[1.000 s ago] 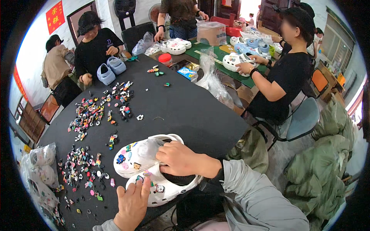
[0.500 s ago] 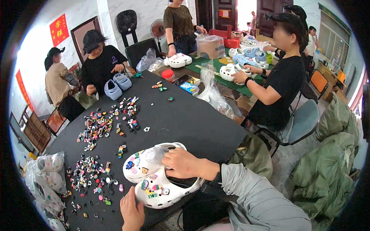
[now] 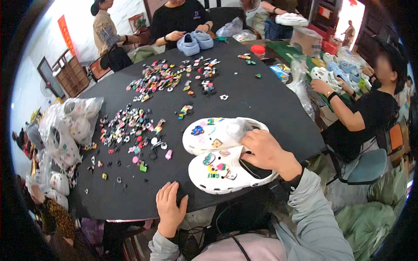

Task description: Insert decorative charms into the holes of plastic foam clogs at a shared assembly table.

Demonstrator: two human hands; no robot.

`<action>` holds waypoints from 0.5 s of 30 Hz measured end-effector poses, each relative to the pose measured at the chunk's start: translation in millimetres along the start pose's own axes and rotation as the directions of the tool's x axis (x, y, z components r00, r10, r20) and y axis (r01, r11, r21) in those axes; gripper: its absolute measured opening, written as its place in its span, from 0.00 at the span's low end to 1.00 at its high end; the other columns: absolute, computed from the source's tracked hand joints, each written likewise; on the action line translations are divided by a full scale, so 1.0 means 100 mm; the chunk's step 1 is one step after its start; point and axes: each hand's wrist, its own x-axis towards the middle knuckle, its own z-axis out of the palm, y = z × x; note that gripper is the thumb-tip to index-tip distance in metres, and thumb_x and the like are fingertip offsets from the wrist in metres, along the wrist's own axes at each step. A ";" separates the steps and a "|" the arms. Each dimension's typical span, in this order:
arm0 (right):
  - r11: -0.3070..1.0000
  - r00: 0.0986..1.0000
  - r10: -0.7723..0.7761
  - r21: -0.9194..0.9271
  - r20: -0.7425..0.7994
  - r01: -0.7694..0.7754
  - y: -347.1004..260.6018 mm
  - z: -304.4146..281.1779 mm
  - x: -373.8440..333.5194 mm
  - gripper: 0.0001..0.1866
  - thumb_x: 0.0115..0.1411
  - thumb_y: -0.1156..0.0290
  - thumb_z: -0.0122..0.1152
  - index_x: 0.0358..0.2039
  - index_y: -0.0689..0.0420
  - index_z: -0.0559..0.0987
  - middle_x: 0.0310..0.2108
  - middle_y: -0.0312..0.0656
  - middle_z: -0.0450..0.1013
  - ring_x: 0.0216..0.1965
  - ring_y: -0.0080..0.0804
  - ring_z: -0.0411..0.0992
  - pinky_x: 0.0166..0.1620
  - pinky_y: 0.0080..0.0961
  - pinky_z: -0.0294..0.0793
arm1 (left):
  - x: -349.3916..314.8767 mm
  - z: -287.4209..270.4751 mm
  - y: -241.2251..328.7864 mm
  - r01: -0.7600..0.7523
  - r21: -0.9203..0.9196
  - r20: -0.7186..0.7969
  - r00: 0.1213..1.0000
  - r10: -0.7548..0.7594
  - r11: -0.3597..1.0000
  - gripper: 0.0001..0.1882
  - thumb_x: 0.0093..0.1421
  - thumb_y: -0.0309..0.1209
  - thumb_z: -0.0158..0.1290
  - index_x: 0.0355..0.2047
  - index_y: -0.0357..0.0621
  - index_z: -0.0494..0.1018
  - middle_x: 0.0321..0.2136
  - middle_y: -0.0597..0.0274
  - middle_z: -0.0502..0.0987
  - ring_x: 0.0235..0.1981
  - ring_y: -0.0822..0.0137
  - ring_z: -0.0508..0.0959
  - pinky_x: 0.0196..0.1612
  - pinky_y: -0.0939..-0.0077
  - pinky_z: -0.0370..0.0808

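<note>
A pair of white clogs point(image 3: 209, 178) lies side by side near the front edge of the table, toes pointing left. Colourful shoe charms, among them a dark blue one and green letters, dot their uppers. My right hand point(image 3: 266, 152) grips the nearer clog at its foot opening, its fingertips hidden inside. Clear plastic point(image 3: 237, 129) shows in the opening of the farther clog. At the table's front edge, left of the clogs, my left hand point(image 3: 170, 208) rests open and holds nothing.
Loose charms lie in a near pile point(image 3: 126, 126) and a far pile point(image 3: 156, 78) on the black table point(image 3: 278, 108). Bagged white clogs point(image 3: 69, 126) stand at the left edge. Blue clogs point(image 3: 196, 42) sit before a co-worker across the table. Another co-worker handles clogs at right.
My view has swung left and down, so the table sits higher and farther right. My left hand has come away from the clog's toe; my right hand still grips the clog.
</note>
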 end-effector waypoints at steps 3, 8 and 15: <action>1.000 1.000 -0.024 -0.006 0.002 0.024 -0.05 0.03 0.02 0.14 0.48 0.63 0.65 0.33 0.58 0.78 0.33 0.44 0.72 0.39 0.42 0.70 0.43 0.36 0.68 | -0.04 -0.01 -0.04 -0.004 0.017 -0.014 1.000 0.004 1.000 0.22 0.51 0.30 0.59 0.47 0.39 0.71 0.46 0.53 0.75 0.51 0.50 0.71 0.55 0.55 0.64; 0.996 0.997 -0.078 -0.053 -0.025 0.076 -0.04 -0.03 -0.06 0.14 0.45 0.66 0.67 0.30 0.59 0.76 0.30 0.44 0.71 0.36 0.44 0.69 0.41 0.37 0.67 | 0.02 0.00 0.02 -0.016 -0.003 -0.022 1.000 0.016 1.000 0.18 0.50 0.29 0.59 0.42 0.39 0.73 0.45 0.53 0.75 0.51 0.49 0.72 0.54 0.55 0.65; 0.982 0.971 -0.116 -0.168 -0.210 0.082 -0.01 -0.26 -0.26 0.13 0.43 0.66 0.66 0.26 0.57 0.72 0.29 0.42 0.70 0.33 0.42 0.69 0.38 0.36 0.66 | -0.10 0.03 -0.04 0.004 0.047 0.004 1.000 -0.005 0.999 0.14 0.49 0.28 0.58 0.37 0.40 0.75 0.45 0.52 0.75 0.51 0.47 0.71 0.54 0.54 0.65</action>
